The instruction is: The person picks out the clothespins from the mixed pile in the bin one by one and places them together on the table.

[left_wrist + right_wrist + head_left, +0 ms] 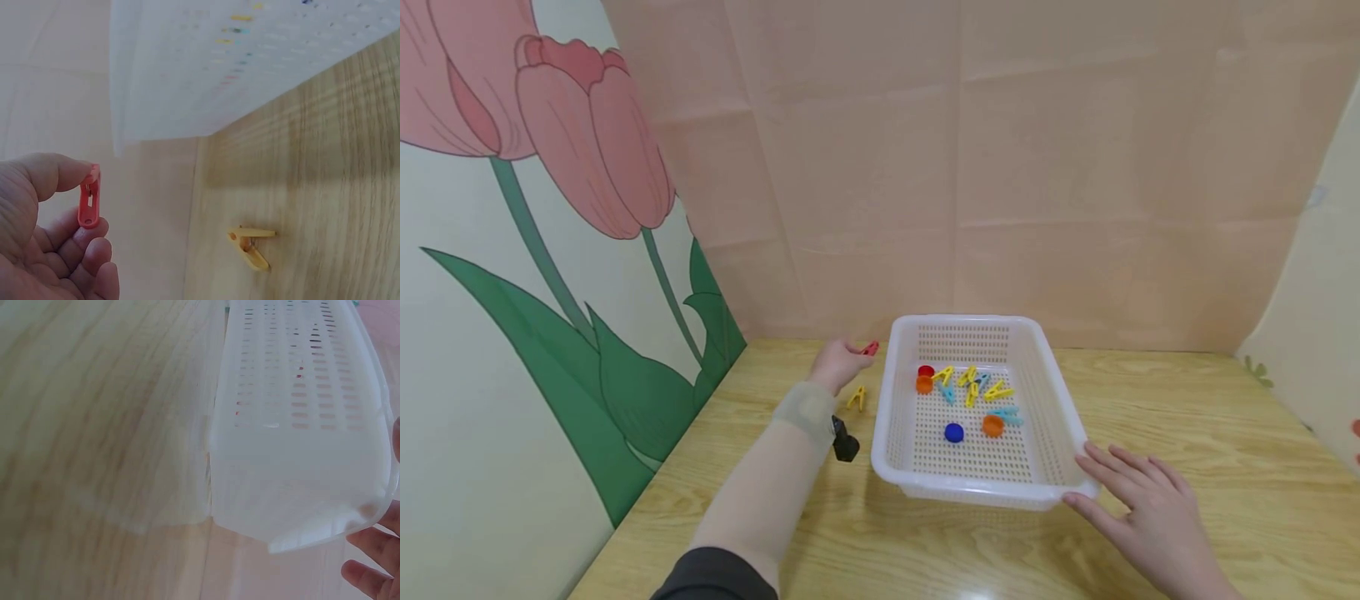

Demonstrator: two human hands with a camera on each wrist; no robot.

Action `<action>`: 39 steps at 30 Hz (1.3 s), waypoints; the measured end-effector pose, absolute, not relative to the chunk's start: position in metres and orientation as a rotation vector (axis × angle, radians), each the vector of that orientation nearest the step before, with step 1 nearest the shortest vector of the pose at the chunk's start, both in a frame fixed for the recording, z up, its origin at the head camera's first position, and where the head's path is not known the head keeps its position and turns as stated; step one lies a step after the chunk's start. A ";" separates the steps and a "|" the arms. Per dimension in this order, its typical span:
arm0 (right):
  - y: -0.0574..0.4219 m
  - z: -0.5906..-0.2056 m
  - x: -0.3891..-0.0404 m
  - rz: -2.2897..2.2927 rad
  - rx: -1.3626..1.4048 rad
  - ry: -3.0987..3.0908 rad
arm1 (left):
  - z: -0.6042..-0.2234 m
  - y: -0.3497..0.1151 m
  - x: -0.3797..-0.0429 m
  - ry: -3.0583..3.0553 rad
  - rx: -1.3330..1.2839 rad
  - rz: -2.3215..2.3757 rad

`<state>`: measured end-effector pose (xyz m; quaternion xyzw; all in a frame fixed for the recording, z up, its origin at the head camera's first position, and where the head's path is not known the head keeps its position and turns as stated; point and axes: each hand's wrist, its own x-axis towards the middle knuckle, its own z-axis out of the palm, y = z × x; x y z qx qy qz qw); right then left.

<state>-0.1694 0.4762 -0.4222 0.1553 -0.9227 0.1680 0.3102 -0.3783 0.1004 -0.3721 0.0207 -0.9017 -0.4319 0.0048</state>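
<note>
My left hand (841,364) pinches a red clothespin (90,197) between thumb and fingers, raised just left of the basket. Below it on the table lies a yellow clothespin (251,247), apart from the hand. The white plastic basket (886,417) holds several yellow and light blue clothespins, a red cap (926,371), orange caps (992,426) and a blue cap (954,432). At the basket's near right corner, my right hand (1150,508) touches the rim with its fingers spread. Only some of its fingertips show at the edge of the right wrist view.
The basket stands on a wood-grain table (1187,400). Behind rises a wall covered in pinkish-beige sheeting (1000,167). A wall with painted tulips (595,142) bounds the left side, and a pale wall (1315,333) the right.
</note>
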 end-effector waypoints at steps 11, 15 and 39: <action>0.477 -0.422 -0.170 0.436 0.420 -2.433 | -0.395 0.085 -0.388 -2.864 0.262 -1.403; 0.477 -0.422 -0.170 0.438 0.421 -2.434 | -0.404 0.079 -0.390 -2.872 0.287 -1.358; 0.476 -0.420 -0.169 0.439 0.414 -2.449 | -0.443 0.065 -0.394 -2.925 0.340 -1.215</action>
